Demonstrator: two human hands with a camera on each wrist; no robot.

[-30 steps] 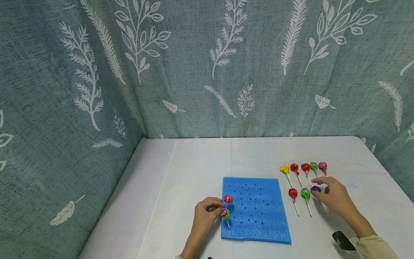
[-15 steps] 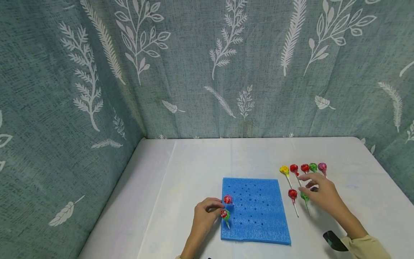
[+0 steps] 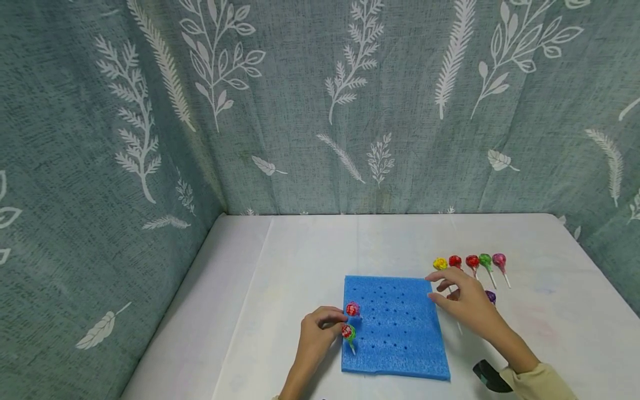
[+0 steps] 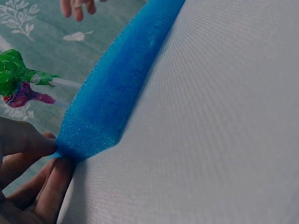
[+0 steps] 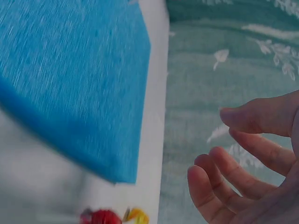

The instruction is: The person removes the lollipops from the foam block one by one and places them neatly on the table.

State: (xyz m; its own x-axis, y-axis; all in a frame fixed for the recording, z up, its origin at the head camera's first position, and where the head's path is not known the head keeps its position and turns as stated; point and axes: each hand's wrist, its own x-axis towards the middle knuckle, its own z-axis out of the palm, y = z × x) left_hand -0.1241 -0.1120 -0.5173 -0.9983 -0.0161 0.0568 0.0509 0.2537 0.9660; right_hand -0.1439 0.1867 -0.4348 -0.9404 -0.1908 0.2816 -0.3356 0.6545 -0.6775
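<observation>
My left hand [image 3: 316, 330] pinches the left edge of a blue foam board [image 3: 390, 358] dotted with holes; in the left wrist view, thumb and fingers grip its edge [image 4: 65, 149]. Two lollipops stand in the board near that hand: a red-and-pink one [image 3: 352, 309] and a green-and-red one [image 3: 348, 331]. At the board's right edge, my right hand [image 3: 467, 303] hovers with fingers spread and nothing between them. It hides most of the lower lollipop row; the purple lollipop [image 3: 490, 296] shows behind it. The right wrist view shows those bent, parted fingers [image 5: 219, 179] too.
Behind my right hand lies a row of lollipops: yellow [image 3: 440, 263], red [image 3: 454, 261], another red [image 3: 472, 261], green [image 3: 485, 259] and pink [image 3: 499, 260]. All lie on a white-covered table [image 3: 280, 261]. A leaf-patterned curtain [image 3: 300, 111] hangs at the back and left.
My right hand has moved left from the purple lollipop, passing over the lower row to the board's right edge. My left hand has stayed on the board.
</observation>
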